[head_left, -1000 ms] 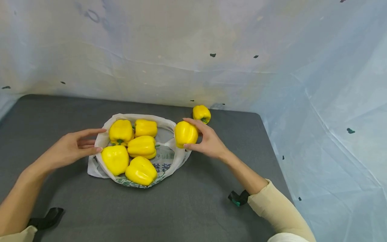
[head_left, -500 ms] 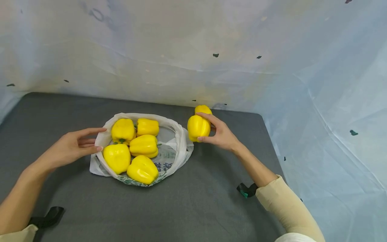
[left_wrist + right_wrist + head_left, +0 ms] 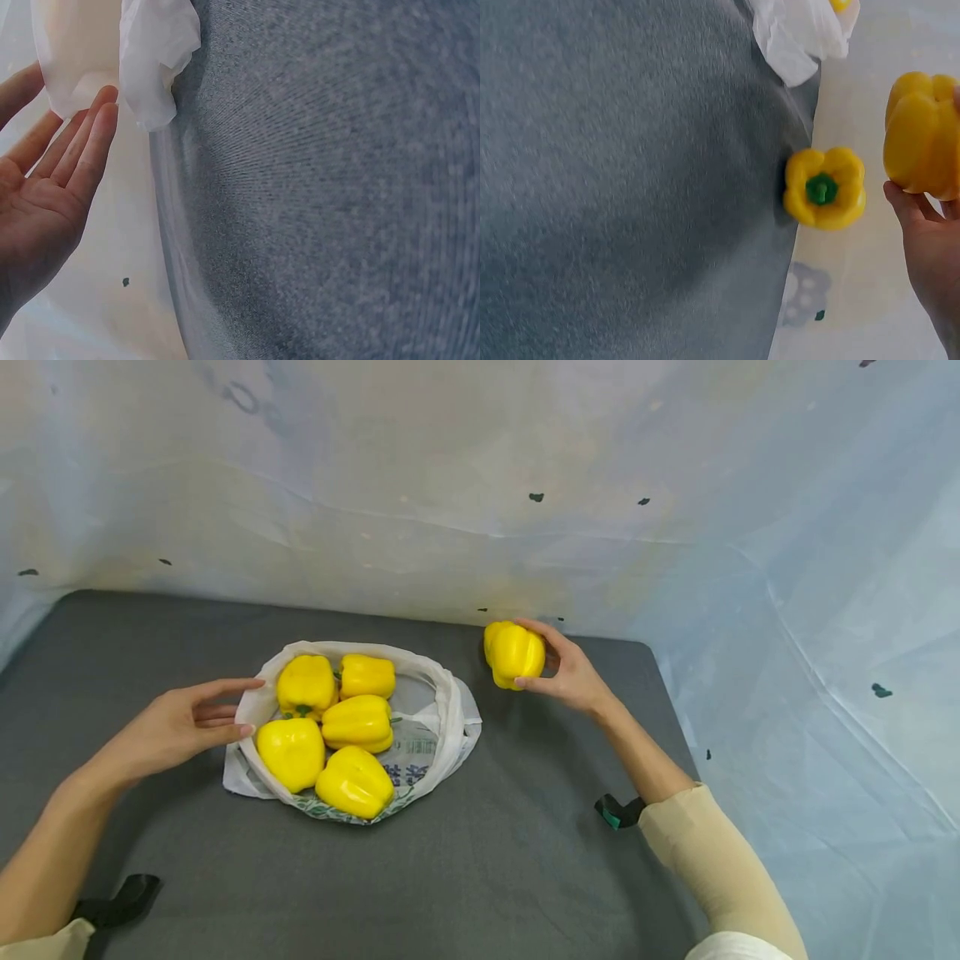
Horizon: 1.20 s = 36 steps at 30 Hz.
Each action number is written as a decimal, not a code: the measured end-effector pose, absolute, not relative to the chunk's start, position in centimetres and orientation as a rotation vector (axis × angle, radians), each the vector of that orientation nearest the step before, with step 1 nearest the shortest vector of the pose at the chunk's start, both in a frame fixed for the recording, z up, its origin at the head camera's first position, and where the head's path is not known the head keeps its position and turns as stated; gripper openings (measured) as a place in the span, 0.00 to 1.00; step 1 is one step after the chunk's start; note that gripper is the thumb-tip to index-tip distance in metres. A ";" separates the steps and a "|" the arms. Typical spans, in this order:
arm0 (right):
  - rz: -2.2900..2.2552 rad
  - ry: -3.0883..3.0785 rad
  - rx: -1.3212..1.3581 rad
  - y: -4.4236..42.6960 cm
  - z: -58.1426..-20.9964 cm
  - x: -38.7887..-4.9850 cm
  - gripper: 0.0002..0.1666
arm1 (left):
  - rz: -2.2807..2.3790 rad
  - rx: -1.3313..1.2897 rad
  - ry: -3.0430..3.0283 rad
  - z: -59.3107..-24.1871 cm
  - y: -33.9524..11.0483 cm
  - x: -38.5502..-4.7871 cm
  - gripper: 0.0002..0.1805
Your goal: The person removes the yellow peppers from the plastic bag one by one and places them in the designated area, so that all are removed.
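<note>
My right hand (image 3: 566, 675) holds a yellow bell pepper (image 3: 519, 658) between thumb and fingers, over the table's far side. In the head view it partly covers a second yellow bell pepper (image 3: 492, 637); the right wrist view shows that loose bell pepper (image 3: 825, 187) with its green stem, apart from the held bell pepper (image 3: 922, 135). A white plastic bag (image 3: 450, 727) lies wide-mouthed on the left, with several yellow bell peppers (image 3: 357, 723) inside. My left hand (image 3: 176, 727) touches the bag's left rim, its fingers (image 3: 94, 146) nearly straight against the plastic.
A dark grey cloth-covered table (image 3: 465, 877) stretches under everything. Pale plastic sheeting (image 3: 420, 485) hangs behind it and along the right side. A black strap end (image 3: 123, 897) sticks out by the left forearm, another black strap end (image 3: 618, 811) by the right.
My right hand has carried its bell pepper from the bag's right rim, rightward and away from me, toward the loose one. My left hand has stayed at the bag's left rim.
</note>
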State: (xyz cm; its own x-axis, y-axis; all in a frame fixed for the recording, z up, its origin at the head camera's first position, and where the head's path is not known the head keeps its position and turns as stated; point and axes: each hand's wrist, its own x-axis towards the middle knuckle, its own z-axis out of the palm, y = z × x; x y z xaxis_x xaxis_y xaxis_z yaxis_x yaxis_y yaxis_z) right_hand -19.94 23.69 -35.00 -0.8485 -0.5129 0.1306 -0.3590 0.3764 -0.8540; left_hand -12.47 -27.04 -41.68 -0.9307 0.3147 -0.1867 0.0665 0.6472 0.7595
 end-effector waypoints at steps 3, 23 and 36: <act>-1.471 2.486 -0.762 24.1 -35.1 -20.3 0.45 | 1.166 0.301 2.572 -41.8 -27.0 -12.5 0.39; -1.470 2.525 -0.542 27.5 -35.5 -23.4 0.45 | 1.159 0.262 2.579 -42.1 -26.8 -12.7 0.40; -1.512 2.542 -0.483 28.7 -35.4 -24.6 0.48 | 1.141 0.240 2.603 -42.0 -26.6 -12.4 0.40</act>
State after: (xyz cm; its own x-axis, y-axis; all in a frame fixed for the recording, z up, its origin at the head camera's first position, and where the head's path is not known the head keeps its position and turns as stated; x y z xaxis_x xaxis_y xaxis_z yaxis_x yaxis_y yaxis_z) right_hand -24.62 28.69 -35.42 -0.9380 -0.3445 0.0396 -0.1992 0.4420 -0.8746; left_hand -12.39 -26.60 -41.98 -0.9444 0.2648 -0.1948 0.0362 0.6727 0.7391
